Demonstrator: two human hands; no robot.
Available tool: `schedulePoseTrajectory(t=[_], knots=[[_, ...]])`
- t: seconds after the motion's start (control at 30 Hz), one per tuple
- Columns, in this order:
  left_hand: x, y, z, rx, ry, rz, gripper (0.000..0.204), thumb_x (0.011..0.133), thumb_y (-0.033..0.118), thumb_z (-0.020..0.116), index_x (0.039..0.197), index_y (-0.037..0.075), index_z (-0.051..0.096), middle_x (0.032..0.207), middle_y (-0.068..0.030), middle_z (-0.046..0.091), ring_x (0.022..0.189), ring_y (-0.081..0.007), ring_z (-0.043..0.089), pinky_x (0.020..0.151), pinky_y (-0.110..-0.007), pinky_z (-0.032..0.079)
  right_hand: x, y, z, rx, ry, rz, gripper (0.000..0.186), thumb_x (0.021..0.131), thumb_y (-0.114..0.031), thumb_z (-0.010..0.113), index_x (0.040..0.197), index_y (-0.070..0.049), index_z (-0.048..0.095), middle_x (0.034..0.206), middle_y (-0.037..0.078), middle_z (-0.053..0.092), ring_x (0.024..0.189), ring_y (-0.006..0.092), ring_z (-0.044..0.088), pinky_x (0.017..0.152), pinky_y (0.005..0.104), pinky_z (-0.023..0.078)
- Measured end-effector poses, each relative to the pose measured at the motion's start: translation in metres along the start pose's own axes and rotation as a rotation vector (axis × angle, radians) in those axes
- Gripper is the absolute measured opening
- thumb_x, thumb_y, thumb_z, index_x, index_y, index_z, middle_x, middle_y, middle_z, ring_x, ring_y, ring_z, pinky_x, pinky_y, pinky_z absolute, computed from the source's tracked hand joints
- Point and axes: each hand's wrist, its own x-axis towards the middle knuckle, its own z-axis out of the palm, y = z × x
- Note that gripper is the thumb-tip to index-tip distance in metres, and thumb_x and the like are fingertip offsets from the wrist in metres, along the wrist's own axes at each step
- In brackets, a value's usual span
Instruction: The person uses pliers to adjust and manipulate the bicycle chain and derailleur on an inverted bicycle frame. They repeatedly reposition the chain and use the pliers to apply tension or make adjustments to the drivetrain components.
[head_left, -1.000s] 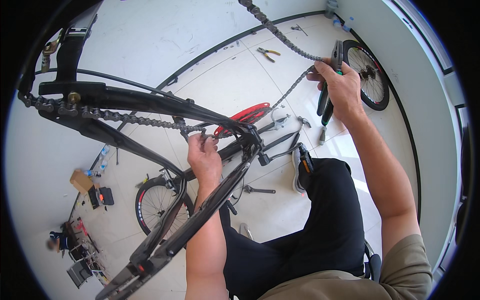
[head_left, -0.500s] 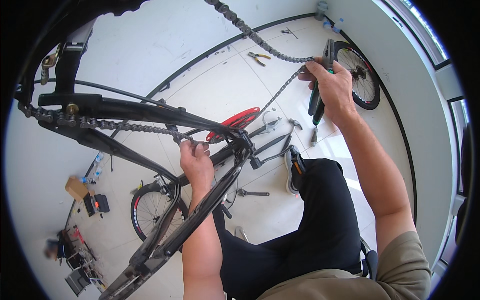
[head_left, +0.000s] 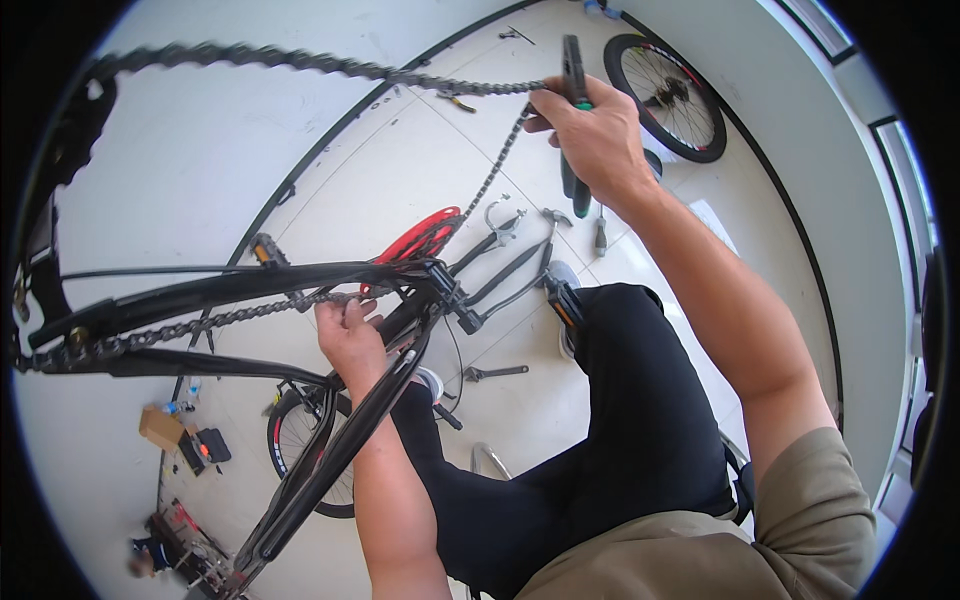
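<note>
A black bicycle frame (head_left: 200, 290) stands in front of me, with a red chainring (head_left: 414, 236) near its middle. My left hand (head_left: 350, 340) has its fingers closed on the lower run of the bike chain (head_left: 190, 330), just left of the chainring. My right hand (head_left: 595, 140), raised at upper right, grips a dark tool with green accents (head_left: 572, 65), likely pliers, and pinches the chain where the upper run bends down toward the chainring. The upper run arches across the top to the frame's left end. A black pedal (head_left: 565, 300) is beside my knee.
A loose wheel (head_left: 665, 98) lies by the right wall; another wheel (head_left: 300, 435) is below the frame. A hammer (head_left: 555, 218), wrench (head_left: 495, 372), pliers (head_left: 458, 103) and an open cardboard box (head_left: 158, 428) are on the floor. A person (head_left: 150, 550) is at lower left.
Both hands and the tool shifted left in view; my right hand also rose, my left dropped. The upper chain run now slants low across the top. The frame appears flatter, my view having moved.
</note>
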Motion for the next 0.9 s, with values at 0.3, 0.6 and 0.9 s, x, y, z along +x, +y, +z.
schedulePoseTrajectory(t=[0.3,0.6,0.9], knots=[[0.0,0.005,0.001,0.06,0.032,0.005,0.014,0.102,-0.002,0.046,0.115,0.001,0.047,0.109,-0.0131,0.066,0.096,-0.0204,0.069,0.068,-0.034,0.062,-0.005,0.004,-0.007,-0.027,-0.031,-0.025,0.027,0.097,-0.023,0.067,0.108,0.002,0.07,0.091,0.01,0.073,0.086,0.0145,0.074,0.068,0.0266,0.053],[0.001,0.008,0.004,0.01,0.025,-0.007,0.016,0.101,-0.002,0.047,0.118,0.0,0.046,0.116,-0.0155,0.065,0.1,-0.0222,0.07,0.068,-0.034,0.062,-0.012,0.006,-0.005,0.011,0.0,-0.057,0.026,0.096,-0.022,0.066,0.107,0.002,0.07,0.087,0.01,0.073,0.081,0.0133,0.071,0.068,0.0271,0.053],[0.0,0.006,0.001,0.001,0.019,-0.021,0.026,0.1,-0.001,0.045,0.127,-0.002,0.047,0.116,-0.0186,0.063,0.103,-0.0248,0.069,0.073,-0.035,0.063,-0.012,-0.004,-0.006,-0.006,-0.015,-0.052,0.029,0.099,-0.024,0.066,0.113,0.001,0.07,0.097,0.012,0.074,0.091,0.0174,0.076,0.076,0.0301,0.056]])
